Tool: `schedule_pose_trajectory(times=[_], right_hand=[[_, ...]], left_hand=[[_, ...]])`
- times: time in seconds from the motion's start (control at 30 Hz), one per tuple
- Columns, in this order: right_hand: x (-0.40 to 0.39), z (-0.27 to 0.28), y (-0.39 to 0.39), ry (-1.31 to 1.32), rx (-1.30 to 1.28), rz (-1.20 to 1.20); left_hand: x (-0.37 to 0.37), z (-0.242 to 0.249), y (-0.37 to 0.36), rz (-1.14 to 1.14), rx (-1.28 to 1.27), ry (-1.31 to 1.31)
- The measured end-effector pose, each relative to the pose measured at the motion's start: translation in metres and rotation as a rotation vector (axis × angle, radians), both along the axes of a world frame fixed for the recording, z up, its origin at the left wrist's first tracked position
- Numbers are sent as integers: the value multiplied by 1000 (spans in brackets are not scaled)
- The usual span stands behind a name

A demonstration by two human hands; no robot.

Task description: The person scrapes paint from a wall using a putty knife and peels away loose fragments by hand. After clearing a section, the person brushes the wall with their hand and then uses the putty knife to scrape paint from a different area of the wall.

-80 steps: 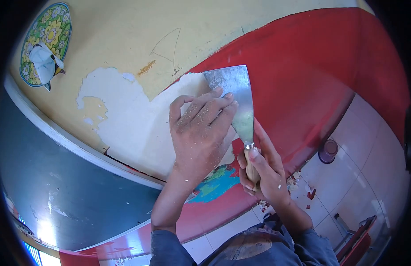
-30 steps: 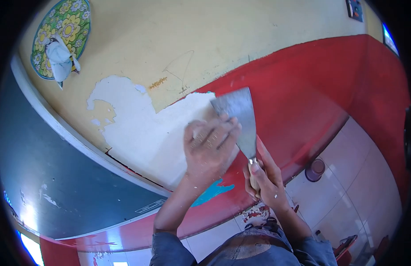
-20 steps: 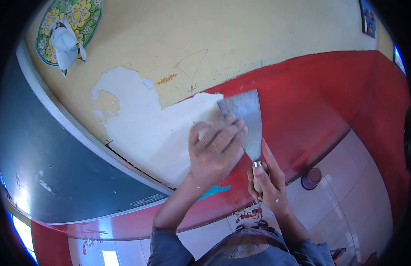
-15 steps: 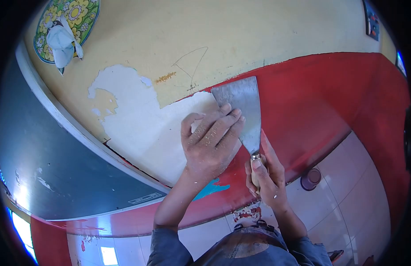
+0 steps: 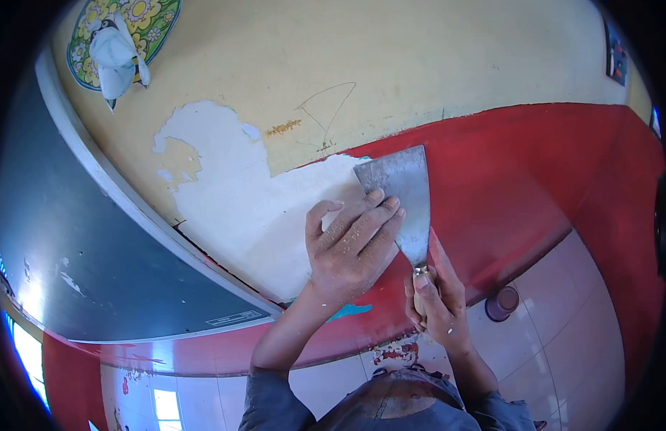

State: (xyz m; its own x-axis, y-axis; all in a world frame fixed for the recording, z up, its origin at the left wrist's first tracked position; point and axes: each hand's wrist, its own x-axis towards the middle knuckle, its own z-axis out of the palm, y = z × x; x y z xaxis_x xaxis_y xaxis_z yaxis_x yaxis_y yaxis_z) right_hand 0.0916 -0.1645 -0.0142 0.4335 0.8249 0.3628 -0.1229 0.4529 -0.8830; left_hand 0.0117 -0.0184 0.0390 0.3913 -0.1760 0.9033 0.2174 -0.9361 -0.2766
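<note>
Head view:
Right hand (image 5: 435,302): low, right of centre; fingers clenched around the wooden handle of the scraper (image 5: 404,201).
Left hand (image 5: 351,248): at centre; fingers stretched flat, pressing on the lower part of the scraper's blade, dusted with paint grit.
Scraper: centre of the frame, metal blade lying against the wall, its upper edge at the border of the bare plaster patch (image 5: 239,208) and the red paint band (image 5: 519,172).
Yellow wall paint (image 5: 390,65): spread across the top.
Flower decoration (image 5: 121,36): upper left corner.
Dark board (image 5: 81,266): left side.
Paint flakes (image 5: 394,353): on the tiled floor (image 5: 562,345), bottom centre.
Small round container (image 5: 502,304): lower right, on the floor.
</note>
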Motion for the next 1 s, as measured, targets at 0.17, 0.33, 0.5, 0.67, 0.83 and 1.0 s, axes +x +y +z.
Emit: schedule_pose_trajectory(times=[0.17, 0.33, 0.5, 0.67, 0.83, 1.0], right_hand=[[-5, 13, 3, 27, 40, 24], [-2, -3, 8, 8, 21, 30], [4, 2, 10, -8, 106, -93], [38, -38, -13, 75, 56, -280], [39, -65, -30, 109, -48, -361], [42, -88, -48, -29, -141, -252]], left_hand=[[-2, 12, -2, 46, 9, -46], [-7, -10, 4, 16, 36, -27], [-26, 8, 38, 233, 154, -154], [-30, -39, 43, 625, 129, 64], [-25, -126, 27, 417, 211, 540], [-59, -227, 22, 343, 320, 1064]])
